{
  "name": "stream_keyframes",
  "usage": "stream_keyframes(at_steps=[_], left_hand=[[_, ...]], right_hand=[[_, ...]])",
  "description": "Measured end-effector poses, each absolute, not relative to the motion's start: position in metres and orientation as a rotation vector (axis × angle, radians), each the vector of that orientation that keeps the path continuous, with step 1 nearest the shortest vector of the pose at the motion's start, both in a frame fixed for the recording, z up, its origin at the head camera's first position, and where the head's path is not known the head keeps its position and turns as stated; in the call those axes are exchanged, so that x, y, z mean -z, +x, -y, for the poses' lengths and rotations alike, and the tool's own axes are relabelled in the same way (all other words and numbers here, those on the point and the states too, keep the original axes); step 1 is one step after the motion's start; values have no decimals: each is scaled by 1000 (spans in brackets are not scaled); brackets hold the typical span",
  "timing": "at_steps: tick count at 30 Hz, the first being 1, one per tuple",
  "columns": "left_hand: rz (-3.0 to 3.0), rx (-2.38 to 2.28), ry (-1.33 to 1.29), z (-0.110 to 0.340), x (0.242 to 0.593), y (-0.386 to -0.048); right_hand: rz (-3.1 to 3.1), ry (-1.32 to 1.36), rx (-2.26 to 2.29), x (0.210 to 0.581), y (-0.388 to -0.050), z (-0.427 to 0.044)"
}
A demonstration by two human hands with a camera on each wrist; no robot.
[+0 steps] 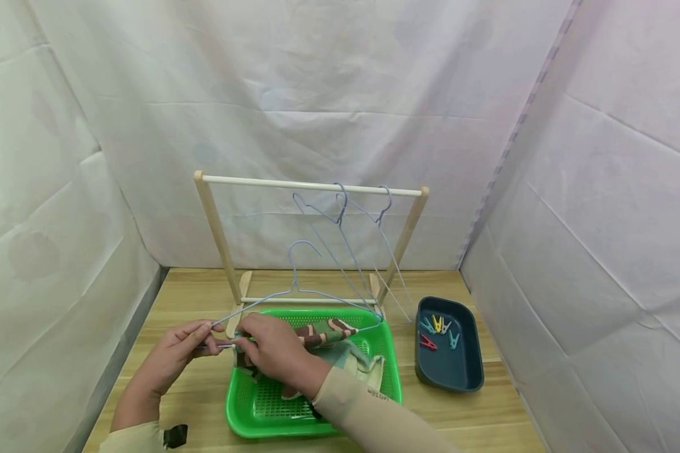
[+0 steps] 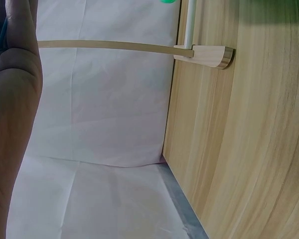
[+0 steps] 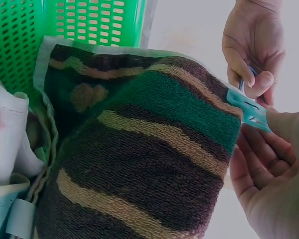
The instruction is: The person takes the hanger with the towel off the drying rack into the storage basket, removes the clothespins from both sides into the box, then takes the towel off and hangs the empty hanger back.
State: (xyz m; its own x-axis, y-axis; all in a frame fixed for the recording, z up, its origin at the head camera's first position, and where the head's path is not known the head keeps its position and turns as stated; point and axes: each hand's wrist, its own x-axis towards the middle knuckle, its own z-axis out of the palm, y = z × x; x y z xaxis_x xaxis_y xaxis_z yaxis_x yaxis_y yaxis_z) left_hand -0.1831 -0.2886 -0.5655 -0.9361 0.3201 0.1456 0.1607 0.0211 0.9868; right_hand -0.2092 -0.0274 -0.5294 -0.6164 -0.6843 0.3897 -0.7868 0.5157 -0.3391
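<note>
My left hand (image 1: 172, 349) grips the left corner of a blue wire hanger (image 1: 294, 290), whose hook points up. Over the hanger's lower bar hangs a brown, green and tan striped towel (image 3: 149, 124). Right beside the left hand, my right hand (image 1: 277, 349) pinches a teal clothespin (image 3: 246, 108) between thumb and fingers. The clothespin sits at the towel's upper corner, as the right wrist view shows. Beneath both hangs the green basket (image 1: 395, 377), with a pale cloth (image 1: 368, 368) inside. In the left wrist view only part of the left hand (image 2: 20, 59) appears.
A wooden rack (image 1: 260, 182) stands behind the basket, with two blue wire hangers (image 1: 341, 207) on its white rod. At the right, a dark blue tray (image 1: 450, 374) holds several coloured clothespins (image 1: 428, 342). White sheets (image 1: 317, 126) enclose the wooden table (image 1: 187, 308).
</note>
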Motion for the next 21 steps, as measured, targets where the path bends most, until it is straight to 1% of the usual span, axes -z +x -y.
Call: stream_keyframes(at_steps=[14,21], left_hand=[[-2114,-2078,589,288,562,-182],[-2116,-2086,565,288,562,-183]], right_hand=[[2425,1287,-754,531,-210,26],[2407,1277,-786,530,-210,26]])
